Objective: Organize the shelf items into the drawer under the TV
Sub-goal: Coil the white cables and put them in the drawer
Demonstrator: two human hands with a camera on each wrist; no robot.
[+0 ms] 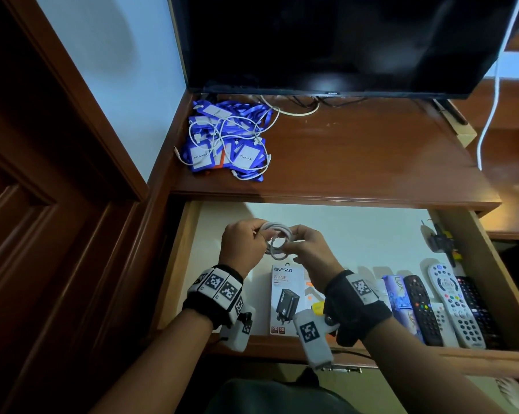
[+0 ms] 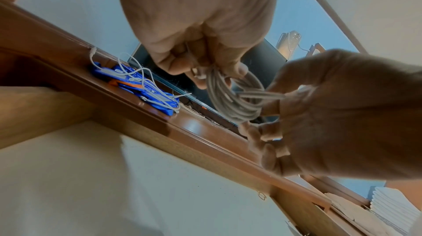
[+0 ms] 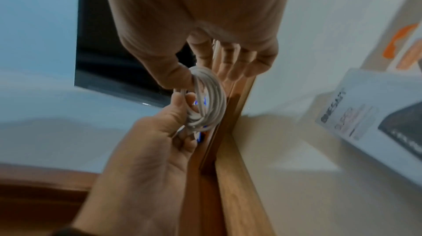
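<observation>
Hands held the coiled white cable [image 1: 277, 240] above the drawer [image 1: 488, 264], near its left side: left hand [image 1: 242, 245] pinched one side, right hand [image 1: 312, 249] the other, probably keeping loops tidy before stowing.

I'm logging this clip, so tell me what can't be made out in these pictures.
- Head view: the right hand and its wrist strap cover part of the charger box.
- Head view: remote controls too small to read.
- Right wrist view: charger box print blurred.
- Left wrist view: the left hand hides the coiled white cable ends.
</observation>
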